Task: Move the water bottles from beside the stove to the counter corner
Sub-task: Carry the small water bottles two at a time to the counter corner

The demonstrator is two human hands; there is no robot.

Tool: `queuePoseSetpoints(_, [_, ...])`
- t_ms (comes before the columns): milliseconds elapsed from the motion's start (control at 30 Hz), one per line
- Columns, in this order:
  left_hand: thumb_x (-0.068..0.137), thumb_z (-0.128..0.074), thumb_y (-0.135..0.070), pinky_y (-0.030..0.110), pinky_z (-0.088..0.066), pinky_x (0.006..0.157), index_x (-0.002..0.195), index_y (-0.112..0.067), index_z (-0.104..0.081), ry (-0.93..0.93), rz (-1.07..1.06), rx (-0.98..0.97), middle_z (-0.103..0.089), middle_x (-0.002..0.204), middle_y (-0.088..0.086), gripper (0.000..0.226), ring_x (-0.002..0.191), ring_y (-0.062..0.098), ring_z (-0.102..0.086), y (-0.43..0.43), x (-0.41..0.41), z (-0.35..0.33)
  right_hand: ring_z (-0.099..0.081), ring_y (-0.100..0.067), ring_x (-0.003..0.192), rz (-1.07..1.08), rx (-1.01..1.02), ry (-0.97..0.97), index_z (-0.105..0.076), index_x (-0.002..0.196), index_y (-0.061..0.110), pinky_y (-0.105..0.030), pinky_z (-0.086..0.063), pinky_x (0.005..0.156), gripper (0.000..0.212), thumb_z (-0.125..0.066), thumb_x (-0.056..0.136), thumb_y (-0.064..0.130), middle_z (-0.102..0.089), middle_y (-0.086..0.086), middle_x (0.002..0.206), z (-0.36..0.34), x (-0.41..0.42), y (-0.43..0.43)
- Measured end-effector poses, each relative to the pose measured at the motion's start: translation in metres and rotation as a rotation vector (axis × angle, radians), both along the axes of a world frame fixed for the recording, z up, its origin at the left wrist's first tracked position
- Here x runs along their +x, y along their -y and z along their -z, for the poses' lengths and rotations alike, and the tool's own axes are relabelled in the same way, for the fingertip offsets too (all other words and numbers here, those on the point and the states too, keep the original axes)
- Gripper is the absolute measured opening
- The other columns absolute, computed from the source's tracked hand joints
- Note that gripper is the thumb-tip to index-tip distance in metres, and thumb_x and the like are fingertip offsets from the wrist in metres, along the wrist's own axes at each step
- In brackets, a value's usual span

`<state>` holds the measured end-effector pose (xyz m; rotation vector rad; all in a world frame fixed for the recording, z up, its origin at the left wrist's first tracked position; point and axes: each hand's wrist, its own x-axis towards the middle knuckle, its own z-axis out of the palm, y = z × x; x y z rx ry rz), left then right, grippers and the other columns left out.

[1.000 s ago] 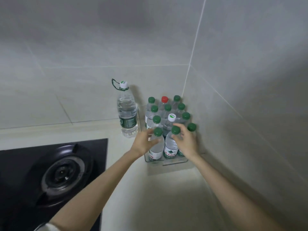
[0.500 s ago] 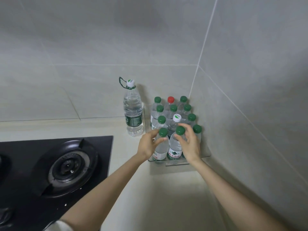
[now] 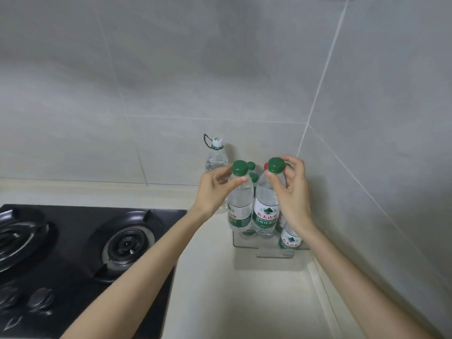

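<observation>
My left hand [image 3: 212, 192] pinches the neck of one green-capped bottle [image 3: 240, 201], my right hand [image 3: 292, 192] grips another [image 3: 266, 204] just beside it. Both are lifted above the clear tray [image 3: 247, 243] in the corner; more bottles [image 3: 290, 238] sit under my right wrist.

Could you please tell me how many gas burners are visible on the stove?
2. One burner sits on the side of the black stove nearer the bottles; the other burner is cut off by the picture's left edge. More may lie out of view.
</observation>
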<state>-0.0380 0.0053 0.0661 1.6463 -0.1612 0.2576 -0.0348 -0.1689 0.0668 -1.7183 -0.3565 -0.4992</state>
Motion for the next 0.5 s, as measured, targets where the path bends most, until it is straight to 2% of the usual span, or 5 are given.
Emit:
queuePoseSetpoints(200, [0.079,-0.074,-0.011,0.01,-0.047,0.085,0.114,-0.01,-0.069,0.088,-0.149,-0.003,-0.071,0.109,-0.005,0.035,0.094,-0.006,-0.064,-0.041,-0.039,-0.039,-0.063,0.006,0.099,-0.146,0.024,0.043,-0.046,0.12,0.017,-0.009,-0.045,0.087,0.039,-0.064,0.088,0.005,-0.066,0.009,0.105,-0.039,-0.02,-0.042])
queuePoseSetpoints(300, [0.077,-0.075,-0.012,0.009,-0.048,0.082,0.109,-0.021,-0.069,0.094,-0.217,0.008,-0.071,0.104,-0.009,0.033,0.091,-0.008,-0.065,-0.066,-0.062,-0.047,-0.062,0.002,0.105,-0.228,0.0,0.035,-0.046,0.121,0.021,-0.011,-0.046,0.091,0.04,-0.065,0.088,0.009,-0.067,0.005,0.112,-0.045,-0.029,-0.069])
queuePoseSetpoints(367, [0.076,-0.077,-0.014,0.012,-0.049,0.085,0.109,-0.019,-0.069,0.081,-0.285,-0.009,-0.071,0.107,-0.005,0.035,0.093,-0.005,-0.065,-0.086,-0.081,-0.046,-0.062,0.001,0.106,-0.289,-0.018,0.024,-0.046,0.121,0.023,-0.014,-0.047,0.094,0.04,-0.064,0.088,0.01,-0.067,0.009,0.111,-0.045,-0.036,-0.091])
queuePoseSetpoints(433, [0.074,-0.078,-0.017,0.015,-0.05,0.089,0.111,-0.015,-0.07,0.061,-0.358,-0.006,-0.071,0.11,-0.002,0.038,0.097,-0.001,-0.066,-0.11,-0.103,-0.045,-0.062,0.005,0.103,-0.352,-0.029,0.021,-0.046,0.122,0.022,-0.012,-0.046,0.091,0.039,-0.063,0.089,0.009,-0.066,0.014,0.108,-0.044,-0.046,-0.118])
queuePoseSetpoints(500, [0.074,-0.079,-0.018,0.01,-0.049,0.086,0.112,-0.013,-0.07,0.051,-0.42,0.014,-0.071,0.109,-0.005,0.04,0.094,-0.008,-0.065,-0.131,-0.124,-0.042,-0.061,0.007,0.102,-0.414,-0.038,0.018,-0.047,0.121,0.02,-0.011,-0.045,0.089,0.038,-0.063,0.089,0.009,-0.065,0.014,0.107,-0.043,-0.058,-0.143])
